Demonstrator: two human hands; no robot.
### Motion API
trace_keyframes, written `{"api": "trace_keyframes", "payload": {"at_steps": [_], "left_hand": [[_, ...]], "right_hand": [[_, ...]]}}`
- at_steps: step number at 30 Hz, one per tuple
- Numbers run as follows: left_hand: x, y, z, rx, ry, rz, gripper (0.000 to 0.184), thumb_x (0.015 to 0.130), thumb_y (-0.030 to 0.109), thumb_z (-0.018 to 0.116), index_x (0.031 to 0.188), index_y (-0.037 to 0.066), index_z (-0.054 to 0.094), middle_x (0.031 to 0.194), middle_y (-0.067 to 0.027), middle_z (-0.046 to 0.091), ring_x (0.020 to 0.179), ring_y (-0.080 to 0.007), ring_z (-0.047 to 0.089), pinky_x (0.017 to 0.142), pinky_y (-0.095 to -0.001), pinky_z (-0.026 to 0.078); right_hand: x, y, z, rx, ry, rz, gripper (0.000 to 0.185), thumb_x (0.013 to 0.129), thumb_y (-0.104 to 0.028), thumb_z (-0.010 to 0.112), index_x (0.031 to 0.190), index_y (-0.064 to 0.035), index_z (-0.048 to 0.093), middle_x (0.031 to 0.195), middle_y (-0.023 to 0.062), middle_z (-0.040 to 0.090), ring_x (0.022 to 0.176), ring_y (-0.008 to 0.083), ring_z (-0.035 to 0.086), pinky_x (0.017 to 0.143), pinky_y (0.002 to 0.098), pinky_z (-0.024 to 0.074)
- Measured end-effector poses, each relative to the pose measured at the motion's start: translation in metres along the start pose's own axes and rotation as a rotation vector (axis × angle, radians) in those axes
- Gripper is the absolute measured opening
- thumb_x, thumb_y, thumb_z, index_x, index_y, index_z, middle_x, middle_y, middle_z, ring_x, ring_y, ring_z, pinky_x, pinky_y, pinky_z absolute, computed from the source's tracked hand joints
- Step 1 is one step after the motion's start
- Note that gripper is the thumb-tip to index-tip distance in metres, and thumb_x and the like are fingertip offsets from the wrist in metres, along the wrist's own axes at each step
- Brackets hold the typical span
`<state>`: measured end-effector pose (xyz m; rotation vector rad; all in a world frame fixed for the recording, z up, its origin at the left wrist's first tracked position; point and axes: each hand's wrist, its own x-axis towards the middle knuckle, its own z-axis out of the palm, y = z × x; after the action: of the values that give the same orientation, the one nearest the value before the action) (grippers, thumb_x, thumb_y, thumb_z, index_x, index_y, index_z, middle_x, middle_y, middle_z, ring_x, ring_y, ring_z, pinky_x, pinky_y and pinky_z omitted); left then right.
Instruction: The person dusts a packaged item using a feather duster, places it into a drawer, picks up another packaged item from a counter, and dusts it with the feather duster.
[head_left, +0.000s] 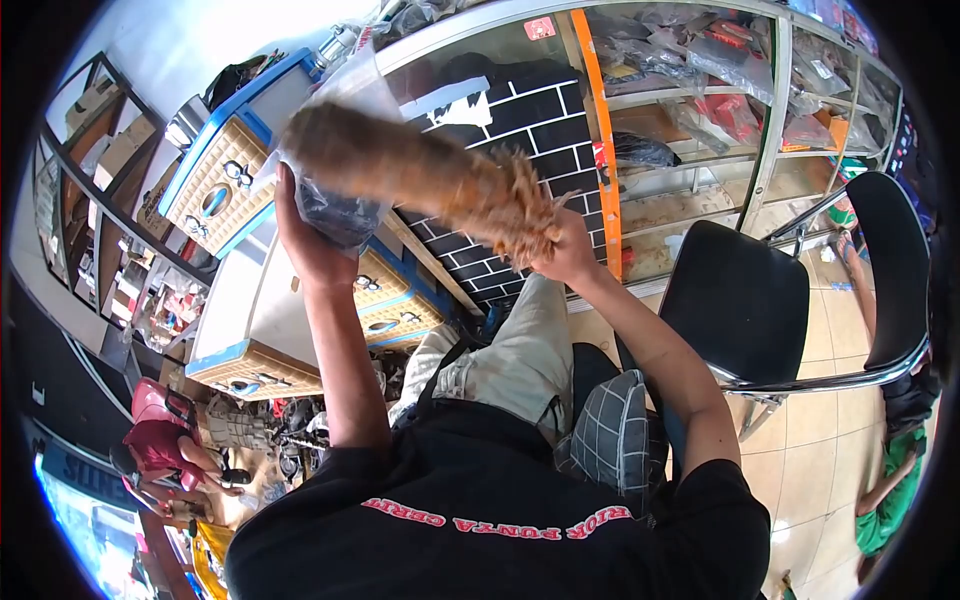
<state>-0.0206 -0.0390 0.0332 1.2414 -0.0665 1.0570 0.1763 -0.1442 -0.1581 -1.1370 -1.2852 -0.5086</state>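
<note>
Brown duster (405, 172) slanted toward ten o'clock from the right hand (568, 250), fingers curled round it, left hand (318, 258) cupping a plastic bag (342, 216).

Black short-sleeved fabric shirt (490, 470): inverted red lettering (495, 527) with pale outline reads "PUNYA" at centre. Dark rectangular sign (92, 474), lower left: lettering not reliably legible.

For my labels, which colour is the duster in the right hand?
The duster is brown, paler near the right hand; see head view.
</note>
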Motion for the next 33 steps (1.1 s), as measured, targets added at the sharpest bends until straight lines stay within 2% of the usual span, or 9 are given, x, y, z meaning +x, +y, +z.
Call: {"api": "trace_keyframes", "payload": {"at_steps": [2, 5, 10, 17, 20, 23, 28, 30, 33], "left_hand": [[-0.001, -0.002, -0.006, 0.001, -0.108, 0.026, 0.048, 0.095, 0.039, 0.035, 0.126, 0.003, 0.044, 0.12, -0.0106, 0.054, 0.109, -0.0226, 0.053, 0.092, -0.0353, 0.044], [-0.001, -0.002, -0.003, 0.061, 0.049, -0.007, 0.049, 0.095, 0.04, 0.035, 0.124, 0.002, 0.045, 0.119, -0.0104, 0.054, 0.109, -0.0217, 0.053, 0.092, -0.0354, 0.043], [-0.003, -0.005, -0.008, -0.017, -0.024, 0.005, 0.049, 0.094, 0.039, 0.036, 0.125, 0.002, 0.045, 0.12, -0.0105, 0.054, 0.108, -0.0216, 0.054, 0.092, -0.0356, 0.044], [-0.001, -0.001, -0.011, 0.008, 0.036, -0.022, 0.048, 0.094, 0.038, 0.037, 0.127, 0.003, 0.043, 0.119, -0.0097, 0.054, 0.108, -0.022, 0.054, 0.091, -0.035, 0.044], [-0.003, -0.009, -0.034, 0.14, -0.067, 0.12, 0.053, 0.093, 0.044, 0.035, 0.129, 0.005, 0.04, 0.123, -0.0082, 0.051, 0.107, -0.0249, 0.055, 0.089, -0.0405, 0.047], [-0.002, -0.001, -0.008, 0.037, 0.057, -0.025, 0.049, 0.094, 0.04, 0.038, 0.126, 0.004, 0.044, 0.117, -0.0089, 0.056, 0.106, -0.0212, 0.055, 0.091, -0.0362, 0.043], [-0.005, -0.012, -0.038, 0.084, -0.062, 0.001, 0.055, 0.095, 0.042, 0.031, 0.137, 0.008, 0.029, 0.131, -0.0107, 0.043, 0.118, -0.0281, 0.046, 0.097, -0.043, 0.039], [0.0, -0.006, -0.01, 0.063, 0.057, -0.012, 0.05, 0.094, 0.039, 0.037, 0.131, 0.005, 0.039, 0.127, -0.01, 0.048, 0.114, -0.0244, 0.05, 0.095, -0.0388, 0.042], [0.002, -0.006, -0.011, -0.02, -0.007, -0.055, 0.05, 0.093, 0.038, 0.04, 0.131, 0.006, 0.04, 0.127, -0.0099, 0.049, 0.113, -0.0238, 0.051, 0.095, -0.038, 0.041]], "right_hand": [[0.004, -0.008, -0.002, 0.029, 0.018, -0.009, 0.022, 0.07, -0.009, 0.065, 0.091, -0.0042, 0.062, 0.082, 0.013, 0.065, 0.072, 0.0276, 0.065, 0.063, 0.0325, 0.0508], [0.001, -0.008, 0.006, 0.289, 0.065, 0.253, 0.019, 0.07, -0.008, 0.062, 0.089, -0.0036, 0.062, 0.082, 0.0143, 0.065, 0.072, 0.0274, 0.065, 0.063, 0.033, 0.051], [-0.003, -0.005, 0.01, 0.098, -0.026, 0.046, 0.021, 0.067, -0.008, 0.063, 0.088, -0.0045, 0.063, 0.077, 0.0123, 0.064, 0.07, 0.0279, 0.064, 0.064, 0.0335, 0.0505], [-0.001, -0.007, 0.007, 0.138, -0.007, 0.068, 0.029, 0.068, -0.011, 0.066, 0.096, -0.0064, 0.063, 0.078, 0.0112, 0.064, 0.071, 0.0294, 0.063, 0.065, 0.0335, 0.0507], [0.002, -0.009, 0.002, 0.103, -0.027, 0.071, 0.03, 0.067, -0.012, 0.066, 0.097, -0.0062, 0.062, 0.08, 0.0119, 0.064, 0.071, 0.0298, 0.063, 0.065, 0.0337, 0.0508], [-0.002, -0.005, 0.011, 0.189, 0.038, 0.118, 0.03, 0.066, -0.009, 0.064, 0.096, -0.0053, 0.063, 0.081, 0.0128, 0.064, 0.073, 0.0304, 0.063, 0.066, 0.034, 0.0509], [0.008, -0.019, -0.001, 0.064, 0.01, 0.018, 0.026, 0.068, -0.011, 0.064, 0.093, -0.0054, 0.063, 0.081, 0.0117, 0.064, 0.072, 0.0292, 0.063, 0.063, 0.0337, 0.051], [0.0, -0.007, 0.006, 0.201, 0.016, 0.175, 0.024, 0.069, -0.01, 0.063, 0.092, -0.005, 0.063, 0.078, 0.0113, 0.064, 0.07, 0.0287, 0.063, 0.062, 0.0323, 0.0508], [-0.003, -0.001, 0.01, 0.199, 0.023, 0.119, 0.02, 0.068, -0.009, 0.062, 0.088, -0.0071, 0.063, 0.076, 0.0116, 0.063, 0.069, 0.0298, 0.062, 0.061, 0.0336, 0.0504]]}}
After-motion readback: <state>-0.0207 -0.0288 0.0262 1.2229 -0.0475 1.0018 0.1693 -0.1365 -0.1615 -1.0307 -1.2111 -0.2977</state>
